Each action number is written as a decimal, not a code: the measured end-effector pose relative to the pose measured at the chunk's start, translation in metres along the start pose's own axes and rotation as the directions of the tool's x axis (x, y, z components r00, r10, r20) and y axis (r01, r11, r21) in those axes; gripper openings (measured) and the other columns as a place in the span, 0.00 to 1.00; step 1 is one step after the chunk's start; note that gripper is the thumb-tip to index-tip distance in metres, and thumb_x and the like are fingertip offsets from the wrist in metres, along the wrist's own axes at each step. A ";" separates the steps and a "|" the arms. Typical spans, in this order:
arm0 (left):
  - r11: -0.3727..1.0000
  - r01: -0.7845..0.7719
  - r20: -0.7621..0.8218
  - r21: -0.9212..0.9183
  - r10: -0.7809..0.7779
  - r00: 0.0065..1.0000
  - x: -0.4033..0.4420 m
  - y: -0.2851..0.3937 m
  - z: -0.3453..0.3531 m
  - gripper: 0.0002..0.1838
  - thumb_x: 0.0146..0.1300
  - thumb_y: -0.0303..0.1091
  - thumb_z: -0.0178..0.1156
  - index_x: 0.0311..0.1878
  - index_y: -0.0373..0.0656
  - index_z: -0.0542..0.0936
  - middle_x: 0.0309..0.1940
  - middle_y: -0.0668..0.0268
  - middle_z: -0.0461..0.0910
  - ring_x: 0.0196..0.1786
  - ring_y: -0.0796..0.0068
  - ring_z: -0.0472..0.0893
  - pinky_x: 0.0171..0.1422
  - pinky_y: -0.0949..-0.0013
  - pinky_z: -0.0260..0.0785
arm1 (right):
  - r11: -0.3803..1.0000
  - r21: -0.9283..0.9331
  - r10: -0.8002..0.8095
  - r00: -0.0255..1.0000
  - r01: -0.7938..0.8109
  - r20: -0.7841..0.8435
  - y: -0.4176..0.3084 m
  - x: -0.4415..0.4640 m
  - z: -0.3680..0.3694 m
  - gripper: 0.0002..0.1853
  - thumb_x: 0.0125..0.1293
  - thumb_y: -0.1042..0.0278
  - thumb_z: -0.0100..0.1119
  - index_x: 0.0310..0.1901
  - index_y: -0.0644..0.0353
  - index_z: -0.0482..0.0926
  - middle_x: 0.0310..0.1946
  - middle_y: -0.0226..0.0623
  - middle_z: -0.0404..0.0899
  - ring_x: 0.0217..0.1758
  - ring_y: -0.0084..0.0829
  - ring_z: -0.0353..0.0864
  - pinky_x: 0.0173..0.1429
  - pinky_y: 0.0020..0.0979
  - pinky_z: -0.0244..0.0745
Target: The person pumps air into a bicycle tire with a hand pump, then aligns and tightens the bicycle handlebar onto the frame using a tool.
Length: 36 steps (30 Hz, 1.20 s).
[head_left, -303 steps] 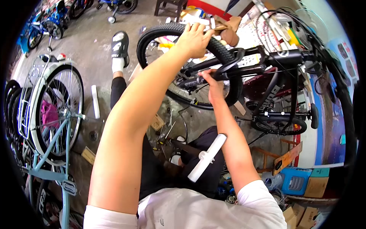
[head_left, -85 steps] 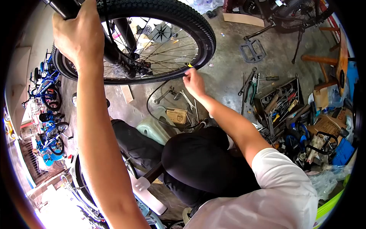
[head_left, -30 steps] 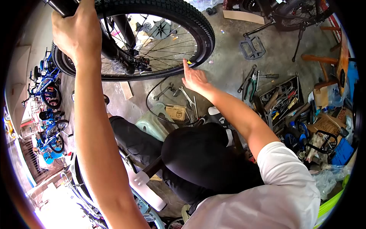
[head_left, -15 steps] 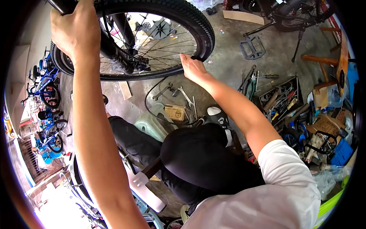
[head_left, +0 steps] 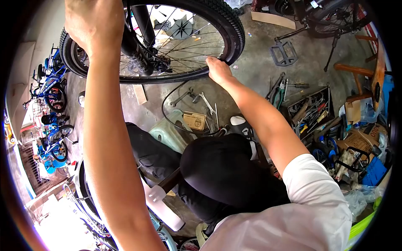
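A spoked bicycle wheel (head_left: 238, 37) with a knobbly black tyre fills the top of the head view, held in a black fork (head_left: 144, 25). At the top left my left hand (head_left: 95, 25) is closed, its fingertips cut off by the frame edge; in this frame the part it grips is out of sight. My right hand (head_left: 218, 69) is closed at the wheel's lower right rim, its fingers bent over the rim and tyre edge. Below the wheel a black hose (head_left: 163, 104) curves down toward a pale green stool (head_left: 167, 133).
Wrenches (head_left: 207, 103) and a small cardboard box (head_left: 194, 121) lie on the floor. Right of them are pliers (head_left: 278, 97), a tool tray (head_left: 310, 111) and a wooden stool (head_left: 356, 70). A pedal (head_left: 284, 53) belongs to another bike. Small blue bikes (head_left: 54, 94) stand far left.
My right hand went from pointing beside the rim to closing on it. Both hands and the wheel now appear slightly farther right and higher; the floor items have shifted in view too.
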<state>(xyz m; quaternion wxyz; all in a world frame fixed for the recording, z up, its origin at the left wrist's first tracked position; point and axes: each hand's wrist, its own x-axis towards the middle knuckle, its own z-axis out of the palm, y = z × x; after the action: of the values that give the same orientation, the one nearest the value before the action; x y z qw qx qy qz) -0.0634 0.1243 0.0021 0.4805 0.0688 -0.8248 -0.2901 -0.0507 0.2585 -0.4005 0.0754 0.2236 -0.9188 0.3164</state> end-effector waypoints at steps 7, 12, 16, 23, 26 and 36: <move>0.999 0.002 0.038 -0.037 -0.001 0.999 0.000 0.002 -0.003 0.12 0.58 0.33 0.58 0.42 0.35 0.79 0.26 0.64 0.78 0.27 0.74 0.76 0.33 0.65 0.70 | 0.964 -0.033 0.265 0.938 -0.265 0.223 -0.020 0.003 -0.011 0.15 0.69 0.74 0.51 0.55 0.67 0.76 0.48 0.54 0.85 0.42 0.53 0.89 0.48 0.51 0.86; 0.995 -0.067 0.020 -0.074 0.069 0.997 0.001 0.002 -0.001 0.11 0.59 0.33 0.58 0.40 0.35 0.78 0.25 0.65 0.77 0.26 0.73 0.76 0.33 0.65 0.70 | 0.999 0.042 0.021 0.981 -0.030 0.195 0.003 -0.001 -0.007 0.13 0.67 0.77 0.51 0.53 0.67 0.72 0.49 0.58 0.85 0.43 0.55 0.89 0.49 0.52 0.85; 0.997 -0.021 0.021 -0.071 0.023 1.000 0.005 -0.004 -0.001 0.10 0.58 0.32 0.58 0.38 0.35 0.78 0.23 0.64 0.77 0.26 0.73 0.76 0.33 0.65 0.70 | 0.968 -0.075 0.251 0.913 -0.240 0.320 -0.018 0.008 -0.016 0.13 0.67 0.77 0.51 0.52 0.67 0.72 0.48 0.58 0.85 0.45 0.56 0.89 0.50 0.52 0.85; 0.989 -0.129 0.026 -0.066 0.131 0.991 0.001 0.000 -0.005 0.13 0.57 0.32 0.58 0.43 0.34 0.79 0.26 0.60 0.78 0.29 0.68 0.77 0.37 0.62 0.71 | 0.994 -0.013 0.109 0.961 -0.110 0.255 -0.007 0.003 -0.016 0.11 0.68 0.77 0.51 0.51 0.67 0.73 0.45 0.57 0.85 0.45 0.55 0.89 0.51 0.51 0.86; 0.998 -0.052 0.006 -0.032 0.053 0.999 0.002 0.002 -0.002 0.15 0.58 0.32 0.58 0.46 0.34 0.79 0.27 0.60 0.79 0.29 0.68 0.78 0.37 0.62 0.72 | 0.967 -0.088 0.256 0.923 -0.241 0.288 -0.013 0.007 -0.011 0.11 0.67 0.76 0.52 0.51 0.66 0.74 0.46 0.56 0.85 0.45 0.55 0.88 0.50 0.52 0.85; 0.990 -0.138 0.017 0.033 0.137 0.990 -0.005 0.012 -0.004 0.12 0.58 0.32 0.58 0.41 0.33 0.79 0.24 0.61 0.78 0.26 0.70 0.78 0.32 0.63 0.72 | 0.987 0.008 0.154 0.966 -0.159 0.207 -0.007 0.000 -0.005 0.10 0.66 0.76 0.55 0.48 0.64 0.75 0.47 0.54 0.85 0.42 0.53 0.89 0.46 0.51 0.86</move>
<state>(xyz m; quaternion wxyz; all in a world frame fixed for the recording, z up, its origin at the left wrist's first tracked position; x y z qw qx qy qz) -0.0551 0.1343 0.0063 0.4919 0.0177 -0.8360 -0.2427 -0.0473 0.2569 -0.3927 -0.0483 0.1827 -0.9325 0.3079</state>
